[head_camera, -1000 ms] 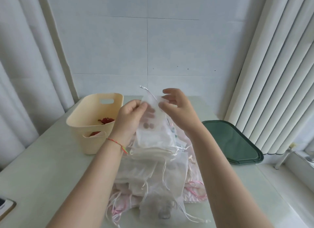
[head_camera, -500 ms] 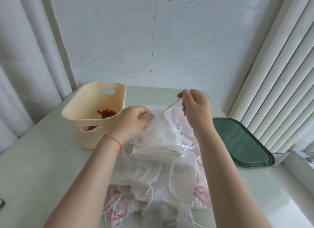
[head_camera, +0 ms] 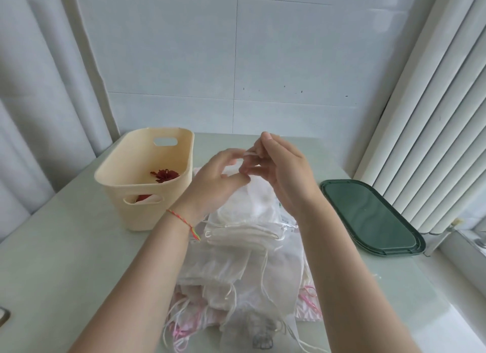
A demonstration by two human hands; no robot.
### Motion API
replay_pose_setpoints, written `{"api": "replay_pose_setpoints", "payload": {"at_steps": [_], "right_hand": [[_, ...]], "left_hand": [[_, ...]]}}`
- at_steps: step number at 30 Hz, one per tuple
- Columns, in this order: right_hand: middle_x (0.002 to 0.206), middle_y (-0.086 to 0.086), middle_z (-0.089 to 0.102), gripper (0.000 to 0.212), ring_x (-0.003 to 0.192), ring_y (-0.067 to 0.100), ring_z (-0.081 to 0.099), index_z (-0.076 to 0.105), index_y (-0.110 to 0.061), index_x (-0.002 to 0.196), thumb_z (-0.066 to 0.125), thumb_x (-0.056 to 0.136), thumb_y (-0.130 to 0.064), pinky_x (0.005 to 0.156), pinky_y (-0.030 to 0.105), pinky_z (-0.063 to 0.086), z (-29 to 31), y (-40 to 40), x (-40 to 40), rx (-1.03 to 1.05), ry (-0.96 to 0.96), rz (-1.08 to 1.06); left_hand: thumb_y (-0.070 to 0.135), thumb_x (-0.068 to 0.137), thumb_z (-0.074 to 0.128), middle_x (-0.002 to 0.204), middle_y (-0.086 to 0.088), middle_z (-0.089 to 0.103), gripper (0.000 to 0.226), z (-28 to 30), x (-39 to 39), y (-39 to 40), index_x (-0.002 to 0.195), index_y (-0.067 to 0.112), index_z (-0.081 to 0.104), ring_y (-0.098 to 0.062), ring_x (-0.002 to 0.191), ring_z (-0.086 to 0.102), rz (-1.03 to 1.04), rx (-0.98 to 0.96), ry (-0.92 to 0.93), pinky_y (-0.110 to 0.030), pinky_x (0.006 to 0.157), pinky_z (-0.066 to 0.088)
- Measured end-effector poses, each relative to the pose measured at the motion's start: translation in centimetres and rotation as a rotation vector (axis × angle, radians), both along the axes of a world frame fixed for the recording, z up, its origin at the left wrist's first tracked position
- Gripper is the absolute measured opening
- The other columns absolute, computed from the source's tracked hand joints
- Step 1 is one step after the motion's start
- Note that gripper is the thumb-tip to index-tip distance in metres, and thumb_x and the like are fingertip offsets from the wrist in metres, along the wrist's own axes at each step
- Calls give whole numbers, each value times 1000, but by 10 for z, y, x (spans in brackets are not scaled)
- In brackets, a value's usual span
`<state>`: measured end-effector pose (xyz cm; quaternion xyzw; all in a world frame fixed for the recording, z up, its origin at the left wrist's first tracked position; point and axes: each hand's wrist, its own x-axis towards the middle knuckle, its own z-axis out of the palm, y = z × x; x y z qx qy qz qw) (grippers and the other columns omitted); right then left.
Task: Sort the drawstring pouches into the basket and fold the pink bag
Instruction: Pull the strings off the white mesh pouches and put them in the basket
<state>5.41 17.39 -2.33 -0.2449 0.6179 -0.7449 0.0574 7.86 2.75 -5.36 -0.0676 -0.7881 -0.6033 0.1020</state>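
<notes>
Both hands' grip [head_camera: 247, 166] on drawstring [head_camera: 251, 154], above pouch pile [head_camera: 244, 247].

Both bare forearms reach forward, converging at centre. Left hand [head_camera: 218, 179] raised, fingers curled, thumb and fingertips drawn together, pinching. Thin red-and-yellow braided string bracelet [head_camera: 184, 222] round the left wrist. Right hand [head_camera: 282, 172] just beside it, back toward the onlooker, fingers curled in a pinch; the two hands' fingertips nearly touching.
</notes>
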Motion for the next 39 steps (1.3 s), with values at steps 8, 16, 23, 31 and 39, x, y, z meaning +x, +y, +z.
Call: {"api": "replay_pose_setpoints", "payload": {"at_steps": [8, 16, 23, 31, 39], "right_hand": [[77, 13, 57, 31, 76, 29, 58, 49, -9, 80, 36, 106, -22, 69, 39, 52, 2, 6, -3, -199, -83, -12], [80, 9, 62, 31, 47, 21, 46, 52, -10, 83, 36, 106, -21, 48, 28, 43, 3, 10, -6, -270, -161, -64], [59, 4, 48, 17, 46, 20, 42, 53, -9, 84, 53, 99, -16, 45, 29, 37, 3, 12, -7, -47, -71, -162], [77, 6, 71, 5, 70, 21, 67, 74, -21, 85, 71, 87, -24, 63, 22, 49, -3, 9, -4, 586, 278, -195], [103, 1, 53, 15, 76, 14, 63, 62, -20, 79, 66, 90, -11, 75, 21, 51, -3, 5, -8, 518, 432, -390]], "left_hand": [[44, 87, 67, 97, 0, 72, 26, 5, 4, 2, 86, 19, 64, -6, 93, 65, -25, 173, 3, -22, 80, 47], [12, 91, 65, 71, -13, 61, 10, 7, 6, -6, 89, 8, 74, -19, 64, 54, -3, 195, 46, -21, 65, 47], [14, 82, 65, 75, -4, 68, 9, 7, 6, -6, 77, 18, 71, -23, 64, 58, 29, 135, -70, -35, 61, 42], [23, 96, 49, 74, -7, 65, 33, 15, 6, -12, 66, 11, 52, -23, 69, 66, -10, 465, -143, -36, 73, 46], [19, 96, 51, 66, -4, 58, 24, 17, 8, -6, 74, 10, 57, -18, 57, 59, -122, 701, -267, -22, 56, 49]]}}
